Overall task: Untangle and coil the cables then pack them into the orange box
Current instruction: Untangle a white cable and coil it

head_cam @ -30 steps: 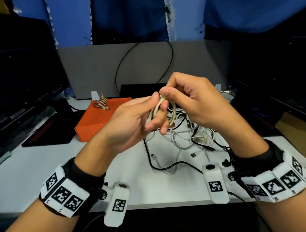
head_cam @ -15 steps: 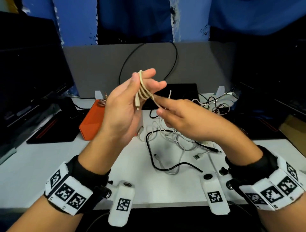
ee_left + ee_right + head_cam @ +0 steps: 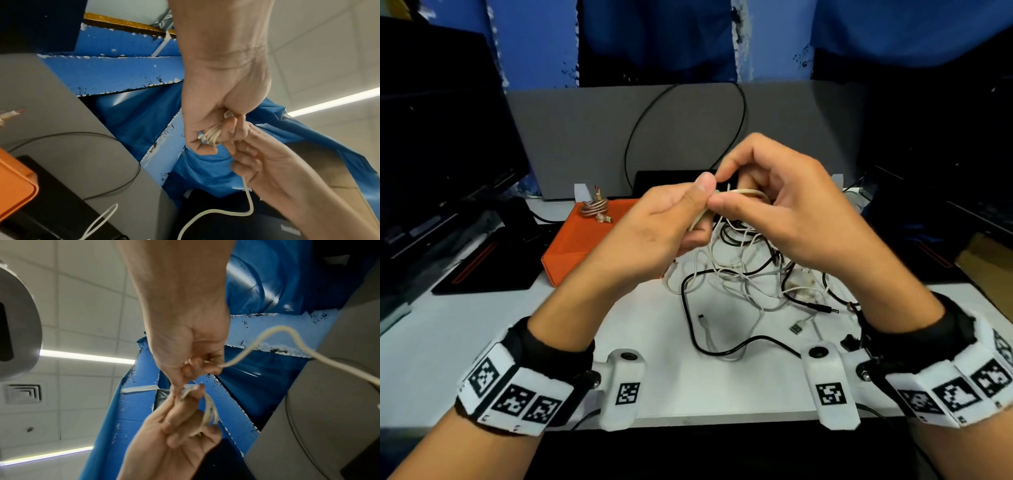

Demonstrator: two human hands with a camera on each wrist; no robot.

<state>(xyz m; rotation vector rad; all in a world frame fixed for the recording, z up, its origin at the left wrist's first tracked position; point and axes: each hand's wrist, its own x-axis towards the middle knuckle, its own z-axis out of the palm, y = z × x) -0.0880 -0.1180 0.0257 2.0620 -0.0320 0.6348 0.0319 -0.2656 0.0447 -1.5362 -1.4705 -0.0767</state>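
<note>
White tabletop (image 3: 465,342) carries tangled black and white cables (image 3: 750,274) beside the flat orange box (image 3: 571,246); above, left hand (image 3: 654,226) grips the coiled cream cable (image 3: 211,134), right hand (image 3: 784,205) pinching its strand, blue panels behind.

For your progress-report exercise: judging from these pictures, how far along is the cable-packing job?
Early on. Done: one braided cable lies coiled on the orange box, though whether it is inside is unclear. In hand: the left hand grips loops of a cream cable while the right hand pinches its free length. Left: a tangle of cables on the table.
</note>
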